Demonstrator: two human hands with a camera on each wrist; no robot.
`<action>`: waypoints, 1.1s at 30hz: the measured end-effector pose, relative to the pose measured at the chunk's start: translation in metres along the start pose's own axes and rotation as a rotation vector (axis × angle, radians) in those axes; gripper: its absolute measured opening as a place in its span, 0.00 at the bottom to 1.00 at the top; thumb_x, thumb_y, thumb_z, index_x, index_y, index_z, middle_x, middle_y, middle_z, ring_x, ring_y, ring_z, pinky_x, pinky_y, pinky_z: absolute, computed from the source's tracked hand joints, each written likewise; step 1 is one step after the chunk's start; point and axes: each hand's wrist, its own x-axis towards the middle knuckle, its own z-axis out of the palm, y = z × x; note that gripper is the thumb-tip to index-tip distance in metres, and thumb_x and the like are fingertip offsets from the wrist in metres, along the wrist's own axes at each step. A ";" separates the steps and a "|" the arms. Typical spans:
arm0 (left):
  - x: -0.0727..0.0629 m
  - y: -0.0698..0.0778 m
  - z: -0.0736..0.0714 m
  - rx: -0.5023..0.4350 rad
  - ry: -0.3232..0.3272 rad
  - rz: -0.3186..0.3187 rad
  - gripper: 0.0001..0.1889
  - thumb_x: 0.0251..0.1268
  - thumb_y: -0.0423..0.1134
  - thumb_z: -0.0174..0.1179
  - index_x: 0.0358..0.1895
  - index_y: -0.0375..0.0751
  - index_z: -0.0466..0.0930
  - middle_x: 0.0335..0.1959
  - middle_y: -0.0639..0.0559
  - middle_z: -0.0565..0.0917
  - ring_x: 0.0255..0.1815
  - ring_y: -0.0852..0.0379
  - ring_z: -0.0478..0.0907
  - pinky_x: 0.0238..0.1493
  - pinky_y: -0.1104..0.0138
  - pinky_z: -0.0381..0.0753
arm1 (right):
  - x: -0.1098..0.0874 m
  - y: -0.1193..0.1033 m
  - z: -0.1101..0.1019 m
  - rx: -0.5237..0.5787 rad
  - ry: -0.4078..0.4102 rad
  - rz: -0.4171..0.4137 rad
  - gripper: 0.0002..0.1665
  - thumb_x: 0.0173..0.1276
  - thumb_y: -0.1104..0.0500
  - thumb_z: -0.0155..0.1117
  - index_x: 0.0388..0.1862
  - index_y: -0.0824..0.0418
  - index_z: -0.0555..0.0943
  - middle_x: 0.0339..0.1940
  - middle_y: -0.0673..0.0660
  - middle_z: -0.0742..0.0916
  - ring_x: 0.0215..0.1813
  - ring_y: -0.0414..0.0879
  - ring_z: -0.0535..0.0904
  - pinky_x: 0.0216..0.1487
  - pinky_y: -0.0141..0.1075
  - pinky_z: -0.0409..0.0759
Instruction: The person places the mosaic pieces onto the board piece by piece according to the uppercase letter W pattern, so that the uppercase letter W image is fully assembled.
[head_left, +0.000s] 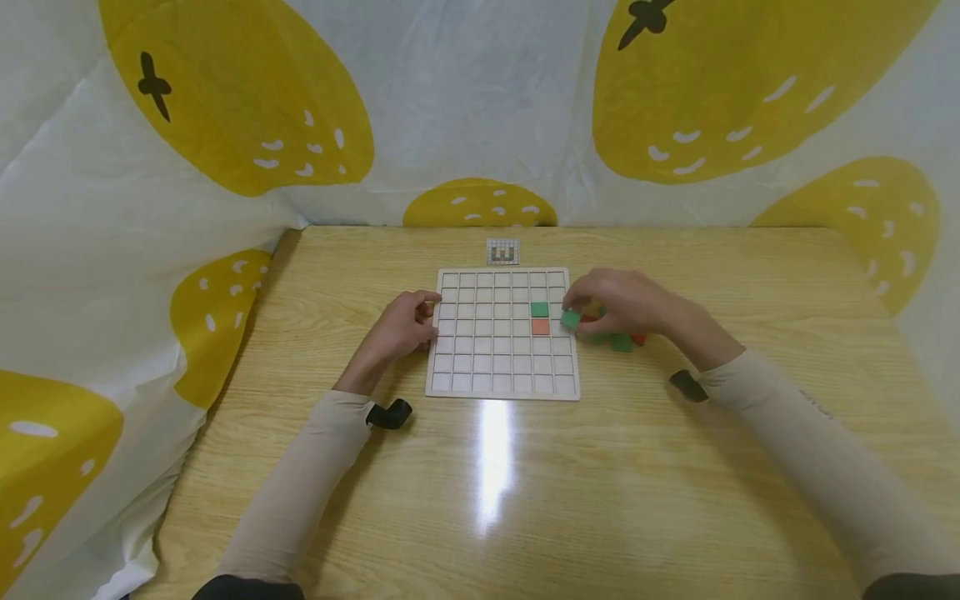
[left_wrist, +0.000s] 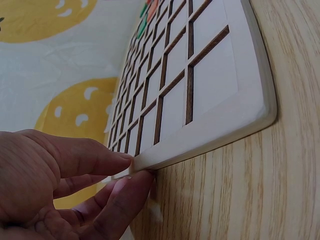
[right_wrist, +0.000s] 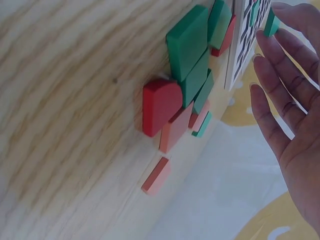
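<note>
The place is a wooden table (head_left: 637,483) before hanging white cloth (head_left: 472,92) with big yellow shapes (head_left: 247,92); the room's kind is unclear.

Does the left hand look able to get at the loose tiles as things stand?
Probably not directly: the left hand holds the board, which lies between it and the loose tiles, and the right hand is close to them.

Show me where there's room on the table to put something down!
The table is bare in front of the board, between the left sleeve and right sleeve, and from the left hand out to the table's left edge. It's crowded right of the board, where loose tiles bunch near the right hand.
</note>
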 end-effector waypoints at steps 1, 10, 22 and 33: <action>0.000 0.000 0.000 0.000 0.000 -0.001 0.31 0.66 0.23 0.61 0.72 0.36 0.69 0.51 0.39 0.71 0.44 0.48 0.72 0.35 0.63 0.83 | 0.000 -0.001 0.000 0.001 0.002 -0.011 0.16 0.61 0.52 0.77 0.47 0.50 0.86 0.42 0.45 0.87 0.47 0.42 0.81 0.48 0.44 0.81; 0.000 0.000 0.000 0.000 0.002 -0.002 0.31 0.65 0.22 0.61 0.72 0.36 0.69 0.51 0.39 0.71 0.44 0.49 0.72 0.35 0.63 0.83 | 0.005 -0.008 0.006 0.032 -0.044 -0.023 0.17 0.62 0.51 0.75 0.50 0.51 0.86 0.43 0.47 0.86 0.45 0.43 0.80 0.45 0.41 0.80; -0.001 0.001 0.000 0.004 -0.004 -0.007 0.31 0.66 0.23 0.61 0.72 0.36 0.69 0.51 0.40 0.71 0.42 0.49 0.72 0.34 0.64 0.83 | 0.009 -0.022 0.013 0.080 -0.029 -0.068 0.15 0.62 0.53 0.76 0.48 0.51 0.87 0.42 0.47 0.86 0.41 0.44 0.78 0.42 0.37 0.78; -0.001 0.001 0.001 0.017 0.004 0.006 0.31 0.65 0.23 0.62 0.72 0.36 0.69 0.51 0.39 0.71 0.42 0.49 0.72 0.34 0.64 0.83 | 0.010 -0.027 0.023 0.026 0.000 -0.134 0.16 0.59 0.57 0.74 0.47 0.50 0.86 0.41 0.48 0.86 0.43 0.45 0.79 0.41 0.37 0.78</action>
